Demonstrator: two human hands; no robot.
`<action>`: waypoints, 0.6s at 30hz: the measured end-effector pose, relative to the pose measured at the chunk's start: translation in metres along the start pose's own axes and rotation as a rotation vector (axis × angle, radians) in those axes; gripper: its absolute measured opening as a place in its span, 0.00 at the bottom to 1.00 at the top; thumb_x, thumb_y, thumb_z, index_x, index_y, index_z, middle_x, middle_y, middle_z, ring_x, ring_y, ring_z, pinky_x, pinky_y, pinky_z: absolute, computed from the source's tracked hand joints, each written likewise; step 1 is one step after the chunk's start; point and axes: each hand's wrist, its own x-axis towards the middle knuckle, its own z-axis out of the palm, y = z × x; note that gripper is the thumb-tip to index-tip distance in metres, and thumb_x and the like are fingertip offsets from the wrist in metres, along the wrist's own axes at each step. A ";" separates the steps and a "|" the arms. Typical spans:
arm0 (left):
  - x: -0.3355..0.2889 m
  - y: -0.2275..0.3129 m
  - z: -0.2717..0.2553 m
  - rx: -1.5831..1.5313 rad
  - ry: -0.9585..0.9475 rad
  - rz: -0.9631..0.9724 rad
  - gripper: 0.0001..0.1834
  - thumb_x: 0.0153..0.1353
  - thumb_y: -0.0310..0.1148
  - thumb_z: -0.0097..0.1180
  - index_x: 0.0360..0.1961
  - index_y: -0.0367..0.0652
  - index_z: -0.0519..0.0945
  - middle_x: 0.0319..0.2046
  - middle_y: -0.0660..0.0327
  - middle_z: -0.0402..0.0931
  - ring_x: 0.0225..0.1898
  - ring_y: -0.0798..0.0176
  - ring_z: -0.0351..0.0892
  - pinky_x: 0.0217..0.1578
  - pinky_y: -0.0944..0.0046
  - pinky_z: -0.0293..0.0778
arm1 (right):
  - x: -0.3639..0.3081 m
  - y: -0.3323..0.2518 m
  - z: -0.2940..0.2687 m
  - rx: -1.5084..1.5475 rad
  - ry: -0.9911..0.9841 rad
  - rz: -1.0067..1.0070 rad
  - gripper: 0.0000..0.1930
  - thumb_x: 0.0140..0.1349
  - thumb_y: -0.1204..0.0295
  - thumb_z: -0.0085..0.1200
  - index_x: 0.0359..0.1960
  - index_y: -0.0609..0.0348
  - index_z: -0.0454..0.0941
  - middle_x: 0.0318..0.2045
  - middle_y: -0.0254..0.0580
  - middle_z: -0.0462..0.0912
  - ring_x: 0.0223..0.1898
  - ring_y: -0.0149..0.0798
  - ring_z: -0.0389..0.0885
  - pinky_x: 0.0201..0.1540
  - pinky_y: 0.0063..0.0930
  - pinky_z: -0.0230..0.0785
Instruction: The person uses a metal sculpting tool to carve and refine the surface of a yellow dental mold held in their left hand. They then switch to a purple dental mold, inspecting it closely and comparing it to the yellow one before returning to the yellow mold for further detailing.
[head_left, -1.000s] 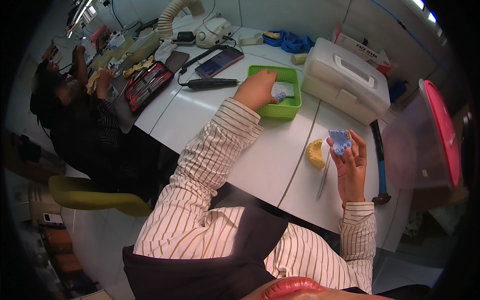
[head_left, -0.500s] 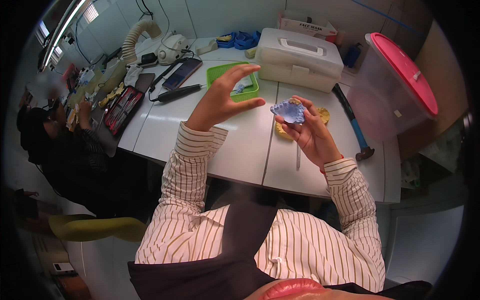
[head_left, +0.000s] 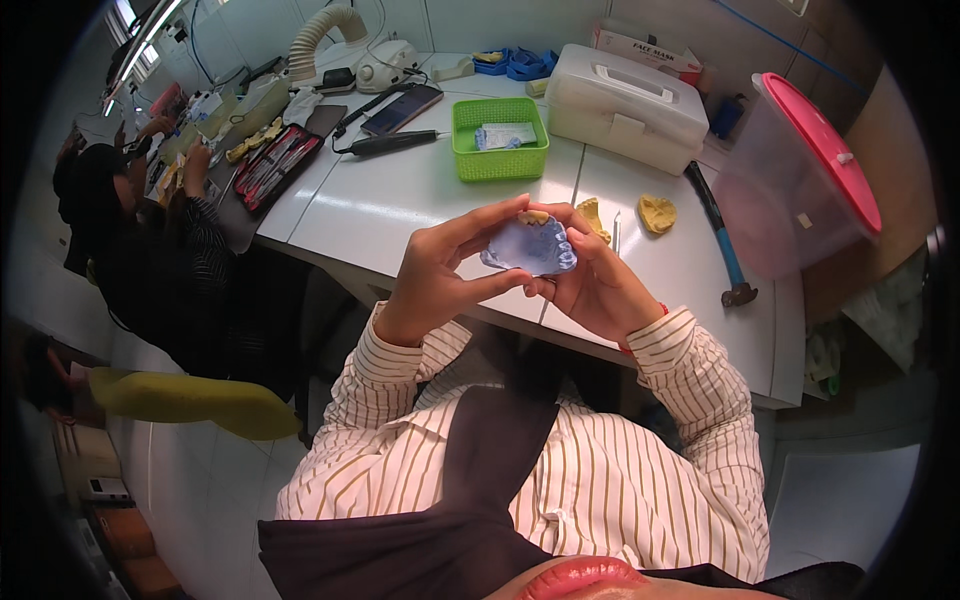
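A blue dental cast [head_left: 527, 248] with a row of teeth along its rim is held up between both hands, above the table's near edge. Some of its front teeth are yellowish [head_left: 533, 217]. My left hand [head_left: 445, 265] grips its left side, thumb below and fingers along the top. My right hand [head_left: 600, 275] closes on its right side. Just beyond the right hand, a yellow cast piece [head_left: 594, 218], a thin pointed tool [head_left: 616, 230] and a second yellow cast piece [head_left: 657, 214] lie on the white table.
A green basket [head_left: 500, 170] holds small blue pieces and a paper. Behind stand a lidded white box [head_left: 625, 105] and a pink-lidded bin [head_left: 765, 180]; a hammer [head_left: 722, 240] lies at right. Left are a handpiece [head_left: 390, 145], a phone [head_left: 403, 108], a red tool case [head_left: 280, 165] and a co-worker [head_left: 120, 230].
My left hand has come down and right, going from spread and empty to holding the cast. My right hand has brought the cast left and nearer, uncovering the yellow pieces.
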 end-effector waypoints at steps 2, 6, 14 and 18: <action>-0.006 -0.002 -0.002 0.058 0.059 0.048 0.35 0.46 0.22 0.68 0.57 0.31 0.69 0.52 0.50 0.74 0.52 0.62 0.75 0.55 0.63 0.70 | 0.004 0.006 -0.001 0.008 -0.041 0.011 0.18 0.69 0.60 0.42 0.57 0.52 0.63 0.52 0.39 0.70 0.50 0.30 0.73 0.50 0.30 0.70; -0.017 0.003 -0.005 0.202 0.144 0.111 0.32 0.46 0.26 0.69 0.55 0.36 0.74 0.45 0.51 0.79 0.46 0.63 0.80 0.49 0.65 0.76 | 0.007 0.011 0.012 -0.006 -0.007 0.016 0.19 0.69 0.61 0.40 0.57 0.54 0.63 0.53 0.40 0.70 0.53 0.32 0.72 0.54 0.30 0.69; -0.036 0.012 -0.013 0.241 0.218 0.134 0.31 0.45 0.26 0.70 0.53 0.36 0.75 0.45 0.51 0.79 0.46 0.63 0.80 0.49 0.65 0.76 | 0.015 0.019 0.023 -0.135 -0.017 0.002 0.17 0.70 0.64 0.38 0.57 0.57 0.65 0.50 0.40 0.73 0.50 0.31 0.75 0.55 0.26 0.71; -0.040 0.013 -0.020 0.228 0.234 0.131 0.30 0.45 0.25 0.70 0.53 0.35 0.75 0.45 0.51 0.79 0.47 0.62 0.79 0.49 0.65 0.76 | 0.020 0.016 0.030 -0.257 -0.026 -0.031 0.18 0.70 0.66 0.41 0.58 0.59 0.65 0.49 0.41 0.73 0.50 0.29 0.75 0.53 0.25 0.72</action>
